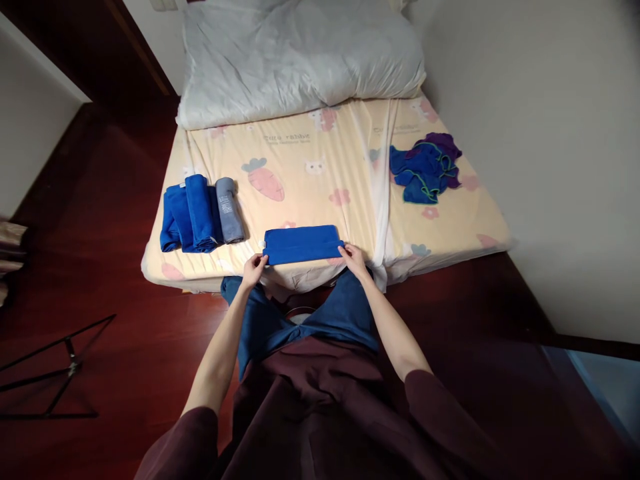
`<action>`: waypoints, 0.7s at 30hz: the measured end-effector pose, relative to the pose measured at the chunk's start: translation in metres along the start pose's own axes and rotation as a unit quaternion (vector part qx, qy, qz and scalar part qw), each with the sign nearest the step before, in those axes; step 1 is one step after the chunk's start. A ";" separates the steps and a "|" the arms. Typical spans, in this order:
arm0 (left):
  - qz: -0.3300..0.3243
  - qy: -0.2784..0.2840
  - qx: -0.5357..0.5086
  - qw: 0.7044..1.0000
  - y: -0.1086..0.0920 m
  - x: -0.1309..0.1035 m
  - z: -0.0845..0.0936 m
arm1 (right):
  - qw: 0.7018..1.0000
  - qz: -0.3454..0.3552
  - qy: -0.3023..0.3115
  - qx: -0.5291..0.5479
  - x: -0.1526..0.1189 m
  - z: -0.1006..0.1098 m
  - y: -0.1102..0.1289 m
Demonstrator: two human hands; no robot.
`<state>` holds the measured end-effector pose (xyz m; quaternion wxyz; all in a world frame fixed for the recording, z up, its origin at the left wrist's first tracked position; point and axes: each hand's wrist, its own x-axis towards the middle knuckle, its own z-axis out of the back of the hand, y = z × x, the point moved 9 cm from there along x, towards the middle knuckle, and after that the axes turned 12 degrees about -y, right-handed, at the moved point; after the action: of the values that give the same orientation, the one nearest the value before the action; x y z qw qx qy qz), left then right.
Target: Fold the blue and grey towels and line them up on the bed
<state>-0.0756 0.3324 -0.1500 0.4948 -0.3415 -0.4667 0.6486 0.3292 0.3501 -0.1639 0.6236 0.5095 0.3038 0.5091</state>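
A blue towel (303,245), folded into a flat strip, lies along the near edge of the bed in front of me. My left hand (254,270) pinches its near left corner, close to a small white tag. At the other end, my right hand (354,259) has thumb and fingers closed on the right edge. Left of the strip are several rolled or folded blue towels (193,217) side by side, with a grey rolled towel (230,210) bearing white lettering against them. A crumpled heap of blue and purple cloths (425,170) with green edging sits at the right.
The bed (300,180) has a yellow carrot-and-rabbit sheet under a thin clear cover. A large pale pillow or quilt in plastic (300,67) fills its far end. White wall (540,153) borders the right; black tripod legs (70,367) stand on the dark red floor at left.
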 end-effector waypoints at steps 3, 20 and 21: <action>0.010 -0.014 -0.005 1.000 0.003 0.001 0.002 | 0.999 -0.025 -0.019 0.015 0.001 0.000 -0.009; -0.097 -0.130 0.098 0.982 -0.022 -0.015 0.018 | 0.993 0.053 -0.103 -0.031 -0.011 0.014 0.012; -0.138 -0.132 0.112 0.975 -0.030 -0.020 0.019 | 0.990 0.079 -0.113 -0.042 -0.016 0.017 0.020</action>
<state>-0.0775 0.3105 -0.1156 0.5487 -0.1271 -0.4954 0.6614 0.3329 0.3284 -0.1426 0.6326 0.5591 0.1687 0.5086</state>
